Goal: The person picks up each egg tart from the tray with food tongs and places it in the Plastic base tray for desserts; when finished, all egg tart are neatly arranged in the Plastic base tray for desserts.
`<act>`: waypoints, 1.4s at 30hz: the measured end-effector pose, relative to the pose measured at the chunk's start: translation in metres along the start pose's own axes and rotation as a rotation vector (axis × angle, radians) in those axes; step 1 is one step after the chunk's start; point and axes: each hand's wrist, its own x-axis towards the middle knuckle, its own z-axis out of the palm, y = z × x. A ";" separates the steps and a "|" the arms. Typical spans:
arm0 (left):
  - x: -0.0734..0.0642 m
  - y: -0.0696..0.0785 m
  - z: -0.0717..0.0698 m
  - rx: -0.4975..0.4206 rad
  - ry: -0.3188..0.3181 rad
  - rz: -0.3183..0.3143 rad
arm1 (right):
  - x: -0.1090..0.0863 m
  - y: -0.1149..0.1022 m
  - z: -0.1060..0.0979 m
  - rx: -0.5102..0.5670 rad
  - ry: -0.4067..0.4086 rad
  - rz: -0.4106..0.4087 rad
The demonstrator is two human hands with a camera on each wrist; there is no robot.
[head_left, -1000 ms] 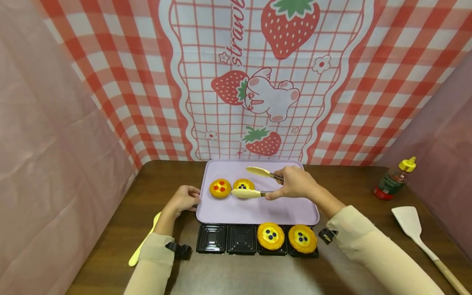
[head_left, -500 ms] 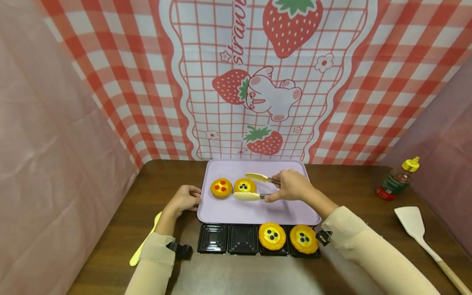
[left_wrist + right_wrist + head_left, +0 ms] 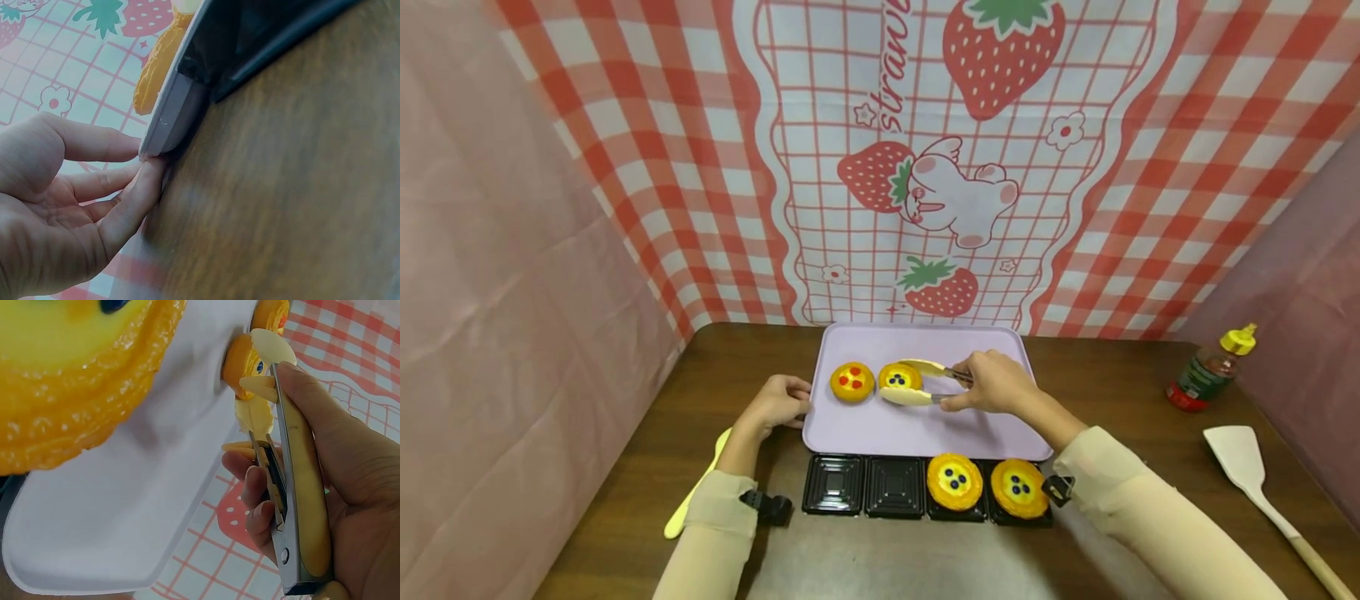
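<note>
My right hand holds a pair of tongs with pale yellow tips. The tips lie on either side of a tart with blueberries on the lilac tray. In the right wrist view the tongs reach this tart's sides; how firmly they press cannot be told. Left of it sits a tart with red toppings. At the tray's left edge, my left hand pinches the rim between thumb and fingers, as the left wrist view shows.
Before the tray stands a row of black square containers; the two at right hold blueberry tarts. A yellow utensil lies beside my left forearm. At right are a sauce bottle and a white spatula. Checked cloth hangs behind.
The tongs' tips have come closer together around the blueberry tart, the far tip moving down towards it. My right hand has shifted slightly; my left hand stays at the tray's edge.
</note>
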 end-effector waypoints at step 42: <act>-0.002 0.000 0.002 0.020 0.010 -0.003 | -0.071 -0.012 -0.048 -0.048 0.080 -0.095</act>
